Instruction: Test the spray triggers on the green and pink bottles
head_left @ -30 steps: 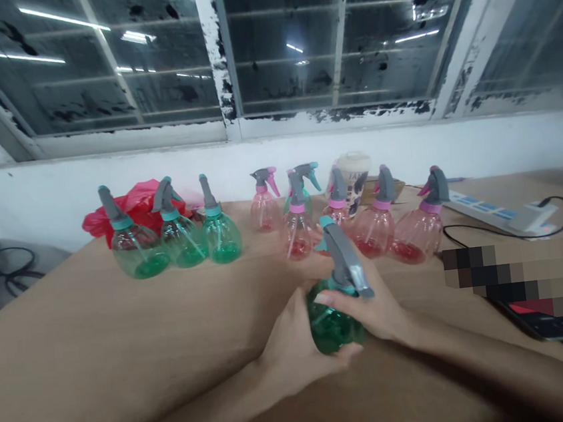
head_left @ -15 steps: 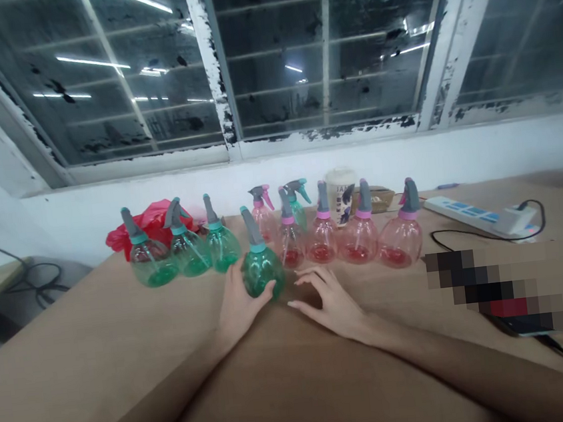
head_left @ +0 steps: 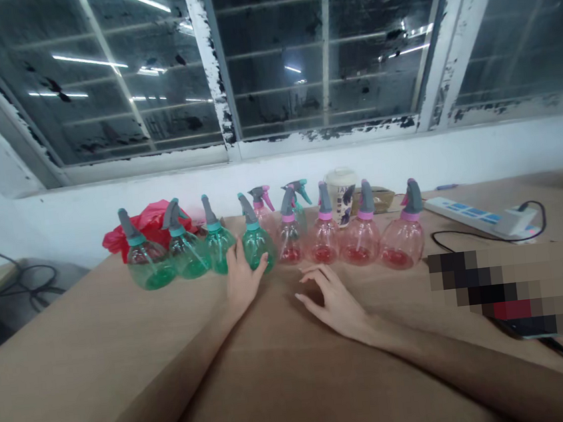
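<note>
My left hand (head_left: 245,278) is around the lower left of a green spray bottle (head_left: 259,243), with the thumb across its front and the fingers along its left side. This bottle stands upright in a row, green liquid in its base. To its left are more green spray bottles, the nearest one (head_left: 220,243) close to my fingertips. On the right, pink spray bottles with red liquid continue the row, beginning with a pink spray bottle (head_left: 290,240). My right hand (head_left: 332,301) rests over the table in front of them, fingers curved and apart, holding nothing.
Behind the row are two spray bottles with side-turned nozzles, a white paper cup (head_left: 342,194) and a red plastic bag (head_left: 149,223). At right lie a power strip (head_left: 478,217), a black cable and a phone (head_left: 532,327), partly pixelated. A window wall backs the table.
My left hand has moved the green spray bottle away from me, up into line with the others. My right hand has shifted slightly right, still free.
</note>
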Tool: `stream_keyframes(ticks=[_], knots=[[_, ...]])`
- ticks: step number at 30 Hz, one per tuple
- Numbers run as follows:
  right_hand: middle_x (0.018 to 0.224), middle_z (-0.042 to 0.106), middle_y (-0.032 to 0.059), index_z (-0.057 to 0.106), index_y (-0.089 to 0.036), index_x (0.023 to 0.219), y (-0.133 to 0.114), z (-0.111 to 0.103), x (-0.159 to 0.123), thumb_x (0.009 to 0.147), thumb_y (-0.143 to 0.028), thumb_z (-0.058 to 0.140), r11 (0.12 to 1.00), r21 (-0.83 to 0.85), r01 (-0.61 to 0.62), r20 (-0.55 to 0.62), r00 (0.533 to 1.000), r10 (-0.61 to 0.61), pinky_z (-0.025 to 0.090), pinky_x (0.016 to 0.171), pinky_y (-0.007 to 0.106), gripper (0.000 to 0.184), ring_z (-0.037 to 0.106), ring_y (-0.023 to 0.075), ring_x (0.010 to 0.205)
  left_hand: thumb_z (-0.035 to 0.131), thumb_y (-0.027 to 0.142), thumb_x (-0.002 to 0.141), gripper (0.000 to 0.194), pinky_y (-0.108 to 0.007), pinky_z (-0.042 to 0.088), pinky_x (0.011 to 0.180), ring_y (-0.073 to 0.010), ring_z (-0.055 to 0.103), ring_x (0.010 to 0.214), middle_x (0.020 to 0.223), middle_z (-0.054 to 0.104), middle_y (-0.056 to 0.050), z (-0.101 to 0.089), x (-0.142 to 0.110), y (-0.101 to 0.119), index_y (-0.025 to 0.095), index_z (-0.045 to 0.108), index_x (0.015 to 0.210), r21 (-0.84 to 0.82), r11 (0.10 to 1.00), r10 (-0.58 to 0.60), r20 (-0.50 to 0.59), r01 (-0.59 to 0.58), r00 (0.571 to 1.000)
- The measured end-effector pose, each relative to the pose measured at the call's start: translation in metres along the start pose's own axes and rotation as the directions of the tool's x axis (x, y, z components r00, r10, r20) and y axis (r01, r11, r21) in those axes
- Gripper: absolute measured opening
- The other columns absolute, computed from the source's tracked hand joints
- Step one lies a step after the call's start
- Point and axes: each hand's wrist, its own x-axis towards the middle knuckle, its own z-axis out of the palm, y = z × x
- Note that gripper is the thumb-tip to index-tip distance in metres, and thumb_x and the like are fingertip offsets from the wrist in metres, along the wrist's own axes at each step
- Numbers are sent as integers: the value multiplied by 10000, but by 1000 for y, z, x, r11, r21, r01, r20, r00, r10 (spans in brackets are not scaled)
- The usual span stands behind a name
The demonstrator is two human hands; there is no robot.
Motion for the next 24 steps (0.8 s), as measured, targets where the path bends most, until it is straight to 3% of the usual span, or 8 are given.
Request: stream_keyframes(ticks=[5, 9, 11, 14, 18, 24], knots=[[1106, 535, 98, 470, -227, 1057, 4, 6, 13, 844, -240, 531, 999, -11, -48, -51, 998, 48, 461, 936, 447, 221, 549, 243, 1077, 426, 466, 906, 629, -488, 332, 1069, -302, 348, 1311, 1353, 361, -183, 0, 0, -1, 143, 231, 1410, -7, 997, 72, -20, -72, 997], [1198, 503, 145, 433, -192, 1147, -2, 10, 43, 852, -321, 522, 995, -34, -94, -127, 988, 89, 407, 988, 486, 334, 476, 279, 1185, 438, 442, 909, 604, -486, 350, 1062, -301, 359, 1291, 1336, 360, -179, 0, -2, -2, 139, 267, 1403, 31, 995, 102, -60, -100, 993], [1210, 497, 189, 402, -134, 1215, -8, 9, 64, 841, -385, 534, 985, -64, -162, -179, 973, 148, 386, 984, 521, 470, 451, 324, 1201, 451, 430, 906, 590, -498, 359, 1052, -306, 374, 1266, 1292, 381, -176, 0, -2, -3, 134, 296, 1393, 51, 993, 106, -85, -102, 991], [1208, 523, 220, 380, -58, 1280, -15, 6, 94, 801, -444, 585, 915, -189, -357, -213, 924, 316, 391, 971, 482, 649, 447, 350, 1212, 457, 397, 907, 565, -495, 390, 1024, -309, 391, 1238, 1254, 393, -176, 1, -2, -4, 122, 321, 1382, 67, 992, 111, -111, -104, 988], [1190, 565, 229, 430, -40, 1250, -18, 6, 119, 816, -481, 567, 855, -274, -441, -197, 895, 399, 417, 926, 431, 634, 501, 348, 1172, 443, 360, 917, 522, -480, 408, 1012, -300, 402, 1223, 1237, 400, -170, 2, -3, -6, 123, 336, 1370, 70, 990, 127, -122, -119, 984], [1032, 653, 234, 514, -70, 1121, -19, 17, 132, 806, -554, 549, 761, -354, -544, -192, 838, 510, 476, 787, 443, 578, 620, 372, 1004, 441, 318, 917, 446, -491, 437, 975, -302, 427, 1201, 1227, 403, -167, 4, -3, -8, 148, 382, 1325, 55, 991, 127, -128, -120, 984]])
